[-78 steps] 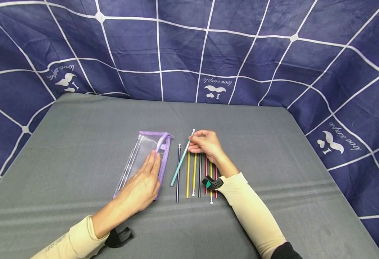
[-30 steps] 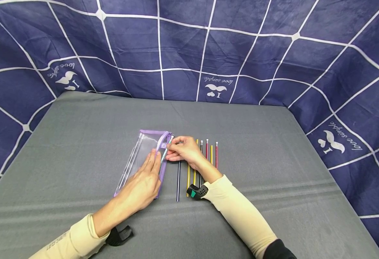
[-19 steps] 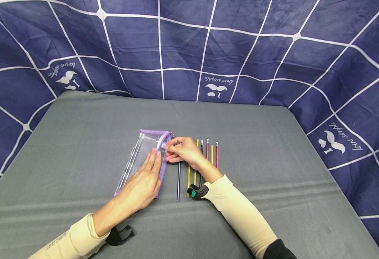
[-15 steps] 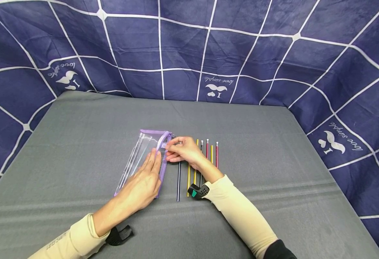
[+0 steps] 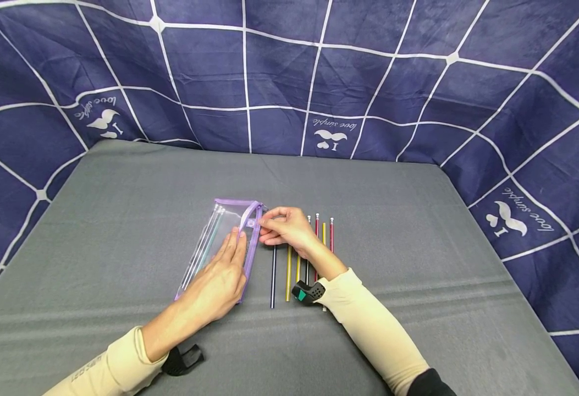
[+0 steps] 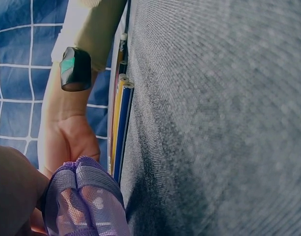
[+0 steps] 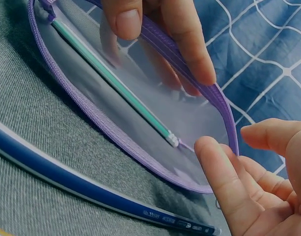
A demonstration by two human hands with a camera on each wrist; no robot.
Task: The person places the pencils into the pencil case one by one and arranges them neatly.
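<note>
A clear pencil case point(image 5: 225, 223) with purple zip edging lies on the grey cloth, its long side gaping. My left hand point(image 5: 220, 278) rests over it and grips its upper edge; in the right wrist view the left thumb point(image 7: 128, 22) is at the opening and fingertips show through the clear film. Inside lies a teal pencil point(image 7: 111, 78) with a white eraser end. At the case's far right corner is my right hand point(image 5: 289, 228), thumb and forefinger apart with nothing between them, fingertips right at the purple rim point(image 7: 233, 130).
Right of the case lies a dark blue pencil point(image 5: 272, 280). Beside it are yellow pencils point(image 5: 288, 275), a black one and red pencils point(image 5: 331, 234), partly hidden under the right wrist. A blue checked curtain point(image 5: 279, 71) stands behind the cloth-covered table point(image 5: 418, 220).
My right hand carried the teal pencil left into the case and let it go; the pencil slid deeper toward the left side. The right hand then drew slightly right. The left hand stayed.
</note>
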